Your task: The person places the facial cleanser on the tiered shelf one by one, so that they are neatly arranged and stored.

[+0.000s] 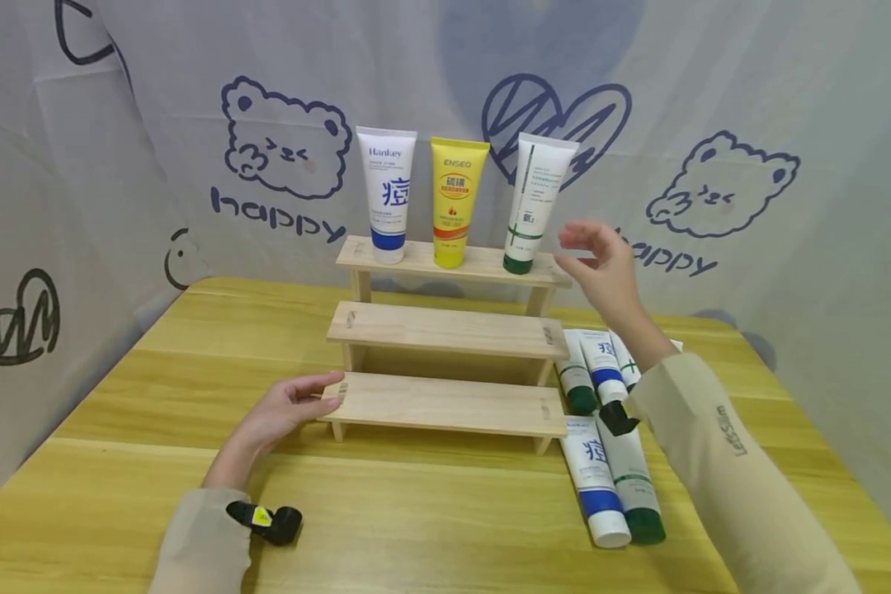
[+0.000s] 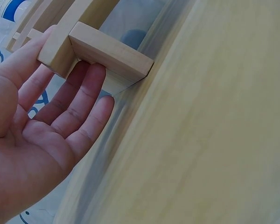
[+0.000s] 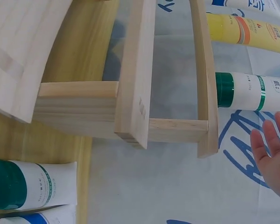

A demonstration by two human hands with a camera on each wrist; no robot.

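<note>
A three-step wooden rack (image 1: 445,326) stands on the table. My left hand (image 1: 289,412) holds the left end of its lowest step; in the left wrist view, the thumb and fingers (image 2: 91,88) lie around the step's end and by its leg. On the top step, a white tube with a blue band (image 1: 389,186), a yellow tube (image 1: 456,198) and a white tube with a green cap (image 1: 535,202) stand upright on their caps. Just right of the green-capped tube is my right hand (image 1: 601,264), its fingers apart and holding nothing. Whether its thumb touches that tube, I cannot tell.
Several more tubes lie on the table to the rack's right, among them a blue-banded tube (image 1: 590,470) and a green-capped tube (image 1: 631,474). Others lie behind them, partly hidden by the right forearm. A printed cloth (image 1: 416,66) hangs behind the table.
</note>
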